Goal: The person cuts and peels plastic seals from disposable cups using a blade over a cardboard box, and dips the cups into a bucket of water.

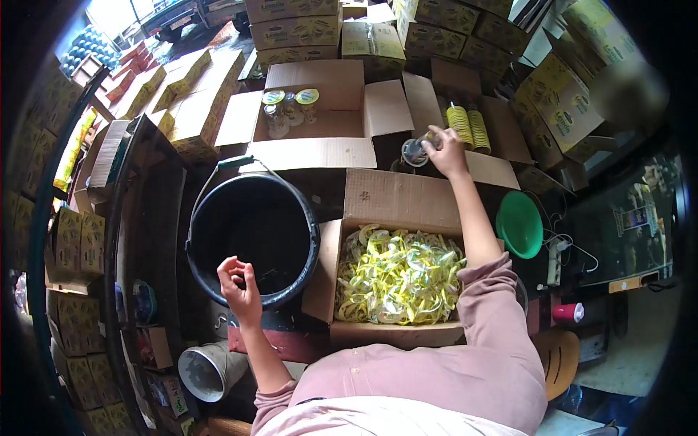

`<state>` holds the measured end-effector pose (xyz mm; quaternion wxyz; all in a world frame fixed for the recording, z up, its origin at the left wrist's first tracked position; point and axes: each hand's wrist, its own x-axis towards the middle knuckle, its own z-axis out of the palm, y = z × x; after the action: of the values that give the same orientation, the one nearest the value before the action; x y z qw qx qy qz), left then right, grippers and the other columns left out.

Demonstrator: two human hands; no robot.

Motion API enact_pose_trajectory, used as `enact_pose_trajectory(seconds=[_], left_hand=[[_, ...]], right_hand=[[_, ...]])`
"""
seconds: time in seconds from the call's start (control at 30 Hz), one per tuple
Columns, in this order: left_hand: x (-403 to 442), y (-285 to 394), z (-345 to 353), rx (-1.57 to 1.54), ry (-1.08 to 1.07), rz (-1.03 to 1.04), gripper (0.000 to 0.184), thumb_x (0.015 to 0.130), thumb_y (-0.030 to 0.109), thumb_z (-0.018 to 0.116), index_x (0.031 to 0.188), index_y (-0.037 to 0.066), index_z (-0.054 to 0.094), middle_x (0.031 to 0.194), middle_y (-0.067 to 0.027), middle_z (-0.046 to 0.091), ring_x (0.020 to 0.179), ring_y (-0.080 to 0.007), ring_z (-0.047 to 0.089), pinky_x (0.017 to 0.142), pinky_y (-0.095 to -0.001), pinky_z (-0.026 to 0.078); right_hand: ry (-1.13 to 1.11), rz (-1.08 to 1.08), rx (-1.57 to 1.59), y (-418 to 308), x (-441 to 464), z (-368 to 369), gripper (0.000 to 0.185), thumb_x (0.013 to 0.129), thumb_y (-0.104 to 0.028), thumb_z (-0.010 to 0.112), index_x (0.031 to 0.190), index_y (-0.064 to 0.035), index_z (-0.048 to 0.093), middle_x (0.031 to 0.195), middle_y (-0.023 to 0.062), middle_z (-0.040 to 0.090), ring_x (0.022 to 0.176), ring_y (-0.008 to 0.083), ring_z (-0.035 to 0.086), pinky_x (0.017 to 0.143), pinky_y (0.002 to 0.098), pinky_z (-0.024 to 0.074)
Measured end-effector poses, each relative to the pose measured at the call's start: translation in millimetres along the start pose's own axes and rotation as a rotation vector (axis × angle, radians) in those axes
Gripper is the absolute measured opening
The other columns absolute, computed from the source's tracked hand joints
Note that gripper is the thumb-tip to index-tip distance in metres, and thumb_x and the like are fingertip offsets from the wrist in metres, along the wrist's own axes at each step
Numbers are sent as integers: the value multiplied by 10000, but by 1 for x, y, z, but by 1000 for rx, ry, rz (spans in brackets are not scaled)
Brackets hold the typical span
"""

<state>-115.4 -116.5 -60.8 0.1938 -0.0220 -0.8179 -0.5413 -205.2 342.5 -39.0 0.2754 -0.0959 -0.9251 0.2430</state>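
Technician: What surrounds the work area?

Inspector: Stacked printed cartons (pixel 294 33) line the background. The dark tabletop (pixel 327 200) carries open boxes and a black bucket (pixel 247 196).

Technician: State the position of each hand.

Inspector: The right hand (pixel 447 154) is at a clear cup (pixel 414 152), located between the rear left box (pixel 313 154) and the rear right box (pixel 492 171). Its fingers are bent close to the cup; whether the grip pinches it cannot be told. The left hand (pixel 241 291) is over the near side of the bucket, fingers curled. No item shows in that grip, but whether the fingertips press together cannot be told.

Technician: What is the degree of completion?

Inspector: Several lidded cups (pixel 306 109) stand grouped in the far left part of the rear left box. By estimate, that box is only partly filled. The cup at the right hand is outside it. Stacked yellow-rimmed items (pixel 459 125) remain in the rear right box. The front box (pixel 400 200) holds a heap of yellow and clear pieces (pixel 400 276). A final count cannot be derived from this view.
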Motion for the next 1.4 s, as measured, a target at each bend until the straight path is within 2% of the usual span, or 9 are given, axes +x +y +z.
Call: enact_pose_trajectory(seconds=[0.13,0.63,0.73,0.8,0.87,1.03,1.13,1.27,1.4], left_hand=[[1,3,2,63,-13,-25,197,829,124,563,987,36,485,778,-28,511,663,-91,465,568,-229,349],[3,11,4,149,-9,-83,184,802,129,586,936,35,501,730,-42,523,634,-122,496,565,-255,367],[2,10,6,147,63,-13,293,750,45,625,998,58,471,760,-22,494,690,-108,473,596,-242,355],[1,7,6,173,117,21,377,704,-8,648,1019,61,454,744,-21,502,681,-110,481,595,-240,346],[0,6,5,166,81,-25,397,698,-11,651,1033,56,449,717,-18,522,664,-112,498,603,-247,347],[3,5,6,228,83,-26,569,668,23,691,1160,44,406,852,-45,565,802,-137,535,657,-268,368],[0,2,6,137,73,-98,555,661,-35,681,1143,35,415,735,-30,567,739,-132,538,713,-281,396],[1,8,6,273,109,-95,542,624,-4,726,1074,50,429,672,-11,472,687,-126,485,727,-278,390],[-1,5,5,212,115,-166,528,610,23,735,1039,55,427,729,-32,444,687,-127,454,718,-267,386]], right_hand=[[-313,50,-122,33,6,44,390,643,-194,712,1002,-71,619,899,173,578,835,319,577,765,373,469],[-340,62,-191,51,17,70,520,603,-256,744,1054,-57,576,958,156,595,951,328,554,825,390,451],[-206,40,-490,-3,23,55,530,607,-258,738,1074,-88,555,1005,123,565,937,292,547,812,385,446],[-24,-81,-320,-25,38,73,439,645,-213,700,1046,-96,567,923,120,582,862,274,565,791,375,448],[-148,-11,-75,-48,58,104,324,719,-151,593,1035,-88,575,834,114,614,819,259,593,797,380,447],[-440,-219,-242,-77,113,207,616,743,-218,605,1302,-143,358,1267,114,430,1133,274,443,932,398,390],[-566,-227,-328,-82,151,264,734,749,-255,613,1364,-173,222,1398,77,251,1231,268,330,981,427,339],[-515,-260,-388,-82,178,319,810,721,-298,646,1379,-182,187,1417,70,218,1261,275,290,1006,429,306],[-388,-204,-360,-84,169,339,687,635,-288,719,1234,-167,404,1269,142,365,1183,305,376,970,426,352]])
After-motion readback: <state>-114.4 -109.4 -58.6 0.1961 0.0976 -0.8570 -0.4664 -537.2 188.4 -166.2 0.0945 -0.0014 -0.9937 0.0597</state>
